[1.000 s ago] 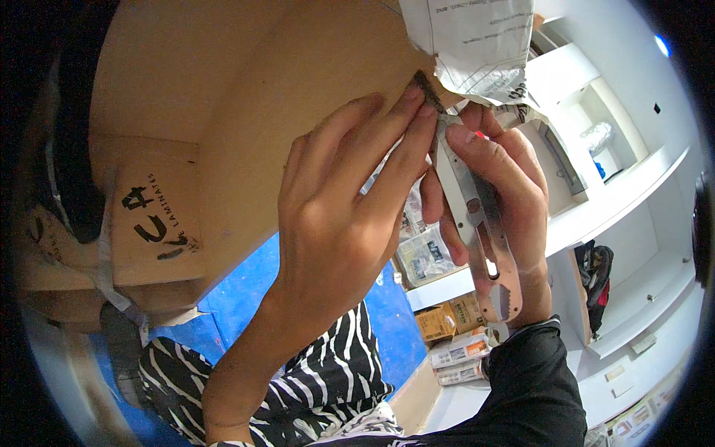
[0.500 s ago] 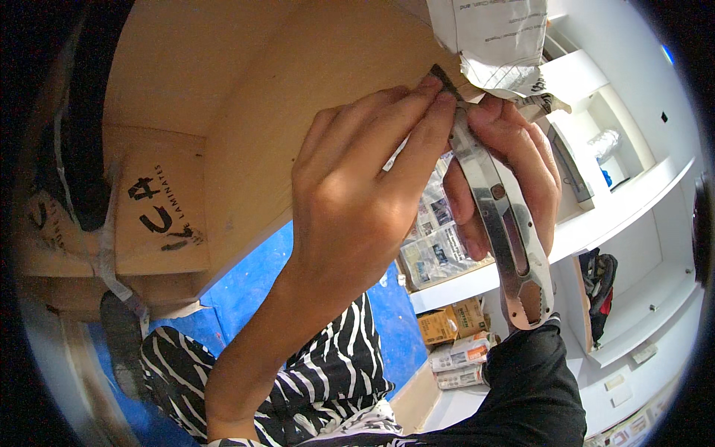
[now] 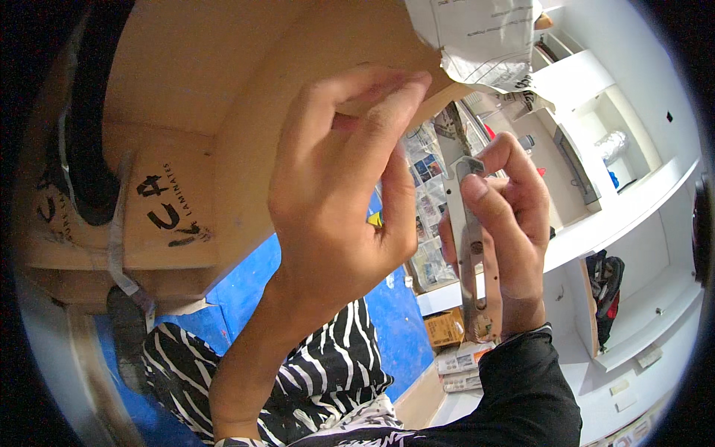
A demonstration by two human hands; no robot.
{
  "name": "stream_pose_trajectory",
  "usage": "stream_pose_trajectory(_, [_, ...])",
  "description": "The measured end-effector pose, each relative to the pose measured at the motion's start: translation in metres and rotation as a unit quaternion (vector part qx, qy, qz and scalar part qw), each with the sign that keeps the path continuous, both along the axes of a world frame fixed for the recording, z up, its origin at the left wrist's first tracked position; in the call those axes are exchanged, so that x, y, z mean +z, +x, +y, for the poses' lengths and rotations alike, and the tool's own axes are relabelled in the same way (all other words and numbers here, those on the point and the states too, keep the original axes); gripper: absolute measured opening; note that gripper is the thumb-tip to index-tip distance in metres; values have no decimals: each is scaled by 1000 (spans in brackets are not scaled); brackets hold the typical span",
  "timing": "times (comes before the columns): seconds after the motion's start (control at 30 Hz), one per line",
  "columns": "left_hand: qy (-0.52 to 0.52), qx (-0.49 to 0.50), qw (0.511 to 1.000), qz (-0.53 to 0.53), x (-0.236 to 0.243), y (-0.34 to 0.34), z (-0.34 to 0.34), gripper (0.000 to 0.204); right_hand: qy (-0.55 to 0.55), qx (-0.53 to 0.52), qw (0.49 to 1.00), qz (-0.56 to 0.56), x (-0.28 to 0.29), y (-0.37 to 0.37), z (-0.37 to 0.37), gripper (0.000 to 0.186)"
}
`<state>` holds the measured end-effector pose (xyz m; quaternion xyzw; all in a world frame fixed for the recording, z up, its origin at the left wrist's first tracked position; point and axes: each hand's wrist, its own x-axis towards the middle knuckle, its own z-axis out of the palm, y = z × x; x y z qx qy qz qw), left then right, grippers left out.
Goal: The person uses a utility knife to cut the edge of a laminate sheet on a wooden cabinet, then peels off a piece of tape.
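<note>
Knife [image 3: 468, 261] is staying gripped in right hand [image 3: 515, 223]; left hand [image 3: 331, 194], half-curled, seemingly empty, is coming off, freeing the blade [image 3: 456, 132].

left hand [image 3: 331, 194] near brown board [image 3: 253, 97] | right hand [image 3: 515, 223] gripping metal tool [image 3: 467, 249]

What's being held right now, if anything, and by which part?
The right hand holds a metal hand tool by its handle, near the end where the narrow blade begins; the left hand shows nothing held.
</note>
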<state>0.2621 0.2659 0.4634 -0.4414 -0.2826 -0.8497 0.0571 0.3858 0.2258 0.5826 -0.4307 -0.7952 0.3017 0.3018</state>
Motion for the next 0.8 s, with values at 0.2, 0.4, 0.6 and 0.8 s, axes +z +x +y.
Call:
stream_pose_trajectory(0.2, [-61, -5, 997, 41, 22, 13, 6, 21, -64, -15, 998, -22, 1, 39, -8, 17])
stream_pose_trajectory(0.4, [-58, 90, 992, 60, 16, 45, 11, 25, -75, -14, 997, -6, -21, 84, 6, 19])
stream_pose_trajectory(0.6, [-58, 105, 988, 92, 6, 61, 0, 18, 42, 15, 993, 106, -77, 112, 47, 30])
stream_pose_trajectory(0.8, [-146, 128, 972, 134, 31, 59, -30, 16, -66, 45, 933, 351, -118, 87, 37, 38])
